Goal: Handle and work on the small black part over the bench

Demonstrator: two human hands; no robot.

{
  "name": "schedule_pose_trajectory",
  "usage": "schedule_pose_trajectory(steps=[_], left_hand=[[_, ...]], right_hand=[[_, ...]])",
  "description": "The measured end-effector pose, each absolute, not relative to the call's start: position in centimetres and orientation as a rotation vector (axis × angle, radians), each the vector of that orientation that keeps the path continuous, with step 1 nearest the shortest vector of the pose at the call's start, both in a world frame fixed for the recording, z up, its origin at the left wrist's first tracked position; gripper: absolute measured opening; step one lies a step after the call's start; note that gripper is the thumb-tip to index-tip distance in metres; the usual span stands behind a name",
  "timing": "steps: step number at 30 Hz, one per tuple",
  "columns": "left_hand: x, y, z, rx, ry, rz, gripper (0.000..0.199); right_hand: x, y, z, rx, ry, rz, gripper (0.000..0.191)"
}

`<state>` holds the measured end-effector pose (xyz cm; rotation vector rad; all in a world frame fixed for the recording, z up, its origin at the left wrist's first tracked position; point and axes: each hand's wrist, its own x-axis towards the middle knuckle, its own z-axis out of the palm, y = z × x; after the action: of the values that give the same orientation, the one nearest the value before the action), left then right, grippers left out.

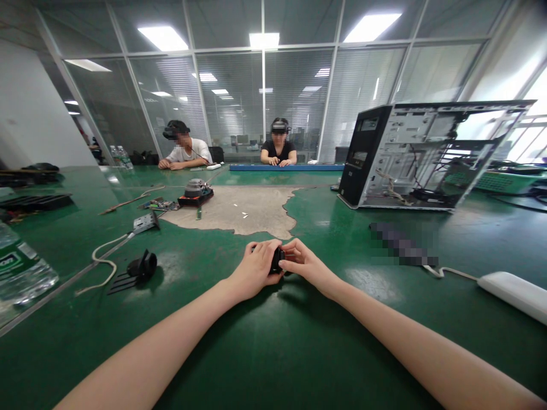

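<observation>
My left hand (257, 263) is closed over a small black part (277, 260) just above the green tabletop, in the middle of the view. From the right, my right hand (306, 263) pinches the same part with thumb and fingertips. Fingers cover much of it, so its exact kind does not show. Left of my hands lies a black plastic piece (143, 266) with a round end and slats. Beyond them a bare beige patch (256, 210) breaks the green surface, and a CPU cooler-like unit (195, 191) sits on its left edge.
An opened computer case (410, 159) stands at the right rear. A white power strip (515, 293) with a cable and a pixelated dark item (401, 244) lie to the right. At left are a water bottle (23, 265) and a metal bracket (145, 222). Two people sit across the table.
</observation>
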<state>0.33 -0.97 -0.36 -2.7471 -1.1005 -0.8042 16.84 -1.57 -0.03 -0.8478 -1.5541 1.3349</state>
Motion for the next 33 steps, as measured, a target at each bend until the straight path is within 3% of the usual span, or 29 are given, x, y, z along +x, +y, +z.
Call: schedule_pose_trajectory(steps=[18,29,33], left_hand=[[0.32,-1.02,-0.30,-2.747,-1.082,-0.828,0.055],[0.38,-1.03,-0.34,-2.743,-1.100,-0.808,0.055],[0.40,-1.06,-0.33,-2.740,-1.090,-0.815,0.055]], right_hand=[[17.05,-1.48,0.07,-0.897,-1.515,1.327,0.023],[17.46,-1.18,-0.37,-0.849,-1.587,1.342,0.035],[17.28,-1.34,-0.11,-0.866,-1.546,1.322,0.027]])
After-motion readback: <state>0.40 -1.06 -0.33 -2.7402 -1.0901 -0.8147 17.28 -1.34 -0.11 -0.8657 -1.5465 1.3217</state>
